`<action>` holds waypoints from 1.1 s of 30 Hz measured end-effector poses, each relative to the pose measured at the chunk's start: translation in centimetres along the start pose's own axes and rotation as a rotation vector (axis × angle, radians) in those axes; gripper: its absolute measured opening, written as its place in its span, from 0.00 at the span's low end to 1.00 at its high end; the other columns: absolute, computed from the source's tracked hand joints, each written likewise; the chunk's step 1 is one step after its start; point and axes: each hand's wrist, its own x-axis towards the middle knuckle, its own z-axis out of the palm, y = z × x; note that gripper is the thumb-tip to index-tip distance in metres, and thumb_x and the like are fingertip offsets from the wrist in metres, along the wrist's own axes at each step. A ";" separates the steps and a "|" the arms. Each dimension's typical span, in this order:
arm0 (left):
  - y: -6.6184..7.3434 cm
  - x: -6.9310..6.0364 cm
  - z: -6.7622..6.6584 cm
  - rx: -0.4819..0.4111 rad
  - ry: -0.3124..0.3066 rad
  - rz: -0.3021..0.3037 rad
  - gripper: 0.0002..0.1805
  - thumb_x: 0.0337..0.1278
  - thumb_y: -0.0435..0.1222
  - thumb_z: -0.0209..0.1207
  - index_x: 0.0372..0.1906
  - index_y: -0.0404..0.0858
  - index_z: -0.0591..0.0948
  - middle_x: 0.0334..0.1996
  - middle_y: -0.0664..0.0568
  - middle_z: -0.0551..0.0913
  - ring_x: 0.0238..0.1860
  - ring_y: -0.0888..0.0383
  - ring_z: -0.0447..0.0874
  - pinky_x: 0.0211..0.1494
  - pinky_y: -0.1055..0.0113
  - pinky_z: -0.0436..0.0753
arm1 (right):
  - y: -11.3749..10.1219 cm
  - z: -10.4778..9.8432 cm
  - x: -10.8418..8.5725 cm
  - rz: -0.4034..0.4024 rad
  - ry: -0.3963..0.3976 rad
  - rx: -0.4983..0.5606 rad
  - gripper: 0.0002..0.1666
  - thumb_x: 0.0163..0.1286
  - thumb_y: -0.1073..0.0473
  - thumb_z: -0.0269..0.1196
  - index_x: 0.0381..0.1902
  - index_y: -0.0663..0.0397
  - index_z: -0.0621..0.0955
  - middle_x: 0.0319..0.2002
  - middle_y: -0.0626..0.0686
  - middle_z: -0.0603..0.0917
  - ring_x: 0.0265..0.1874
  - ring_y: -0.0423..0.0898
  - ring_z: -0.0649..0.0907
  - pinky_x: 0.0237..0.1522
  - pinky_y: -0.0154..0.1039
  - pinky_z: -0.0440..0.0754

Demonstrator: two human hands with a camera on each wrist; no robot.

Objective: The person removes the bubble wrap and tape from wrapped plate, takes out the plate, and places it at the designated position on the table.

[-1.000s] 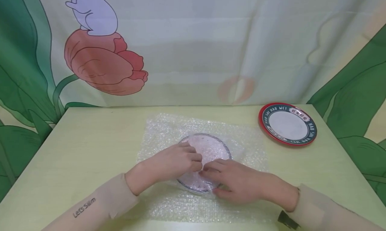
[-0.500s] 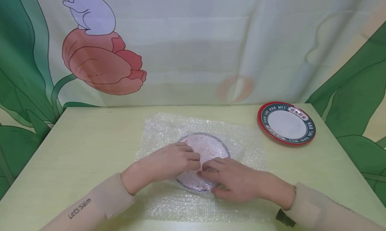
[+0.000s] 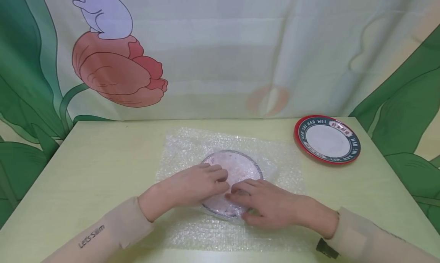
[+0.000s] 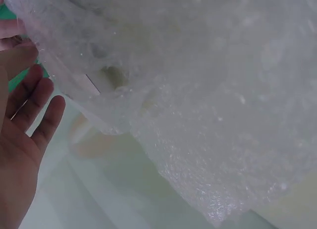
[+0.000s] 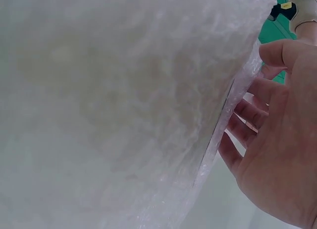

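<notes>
A round white plate (image 3: pixel 240 167) with a dark patterned rim lies mid-table, covered by folded clear bubble wrap. More of the bubble wrap (image 3: pixel 220 238) spreads flat around it. My left hand (image 3: pixel 196 183) is over the plate's left half, fingers curled, pinching the wrap near its middle. Beside it, my right hand (image 3: pixel 269 204) rests on the wrap at the plate's lower right, thumb and fingers apart. In the right wrist view the fingertips of my right hand (image 5: pixel 277 135) touch the wrap's edge. In the left wrist view, bubble wrap (image 4: pixel 198 90) hides much of the scene beyond my left hand (image 4: pixel 25 130).
At the back right of the pale table (image 3: pixel 93 160) is a plate with a dark green lettered band and red edge (image 3: pixel 328 141). A printed curtain (image 3: pixel 213 57) hangs behind the table. A small black item (image 3: pixel 326 249) shows under the right sleeve.
The fingers of my left hand have shifted slightly over the wrap. My right hand, the wrapped plate and the plate at the back right stay put; the view drifts a little.
</notes>
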 end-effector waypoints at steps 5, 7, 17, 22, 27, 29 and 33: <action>-0.2 -0.5 -0.6 -0.160 0.048 -0.098 0.06 0.66 0.38 0.66 0.36 0.45 0.79 0.31 0.61 0.75 0.34 0.61 0.73 0.43 0.66 0.78 | -0.1 0.1 0.0 0.001 0.014 -0.006 0.33 0.78 0.49 0.56 0.77 0.46 0.69 0.70 0.49 0.71 0.70 0.49 0.68 0.70 0.51 0.68; -0.2 -0.8 -0.8 -0.279 0.041 -0.163 0.08 0.67 0.41 0.65 0.33 0.45 0.80 0.28 0.62 0.76 0.30 0.63 0.74 0.40 0.67 0.79 | -0.1 0.0 0.0 0.001 0.019 -0.007 0.33 0.77 0.49 0.57 0.77 0.46 0.69 0.69 0.49 0.71 0.70 0.49 0.68 0.69 0.51 0.68; 2.0 -1.5 -0.1 -0.754 0.012 -0.473 0.06 0.63 0.39 0.68 0.31 0.45 0.86 0.24 0.65 0.79 0.26 0.66 0.76 0.32 0.69 0.80 | -0.3 -0.1 0.0 0.013 0.014 -0.003 0.34 0.77 0.49 0.57 0.77 0.45 0.68 0.70 0.51 0.71 0.70 0.51 0.68 0.70 0.53 0.67; 3.2 -1.1 -0.2 -0.797 0.033 -0.571 0.03 0.58 0.36 0.71 0.31 0.44 0.88 0.23 0.65 0.80 0.26 0.66 0.77 0.32 0.68 0.80 | -0.2 0.0 0.0 0.012 0.021 0.002 0.33 0.76 0.49 0.58 0.77 0.45 0.69 0.69 0.51 0.71 0.70 0.50 0.69 0.70 0.52 0.68; 3.6 -1.0 -0.3 -0.826 0.023 -0.608 0.04 0.58 0.35 0.71 0.31 0.44 0.86 0.23 0.63 0.80 0.25 0.64 0.77 0.32 0.67 0.80 | -0.2 0.1 0.0 0.001 0.035 -0.004 0.33 0.76 0.49 0.58 0.76 0.46 0.70 0.68 0.51 0.72 0.69 0.50 0.69 0.69 0.52 0.69; 3.6 -1.0 -0.4 -0.852 0.007 -0.614 0.04 0.59 0.35 0.70 0.30 0.44 0.86 0.23 0.63 0.80 0.25 0.63 0.77 0.31 0.67 0.80 | -0.2 0.2 0.0 -0.005 0.042 -0.003 0.33 0.76 0.49 0.58 0.76 0.47 0.70 0.68 0.51 0.72 0.69 0.51 0.69 0.69 0.52 0.69; 3.5 -1.1 -0.5 -0.894 -0.028 -0.621 0.05 0.61 0.36 0.68 0.30 0.44 0.84 0.22 0.60 0.79 0.23 0.62 0.76 0.29 0.66 0.78 | -0.2 0.2 0.0 -0.005 0.048 -0.007 0.33 0.76 0.49 0.58 0.76 0.47 0.70 0.68 0.51 0.72 0.69 0.51 0.70 0.68 0.53 0.69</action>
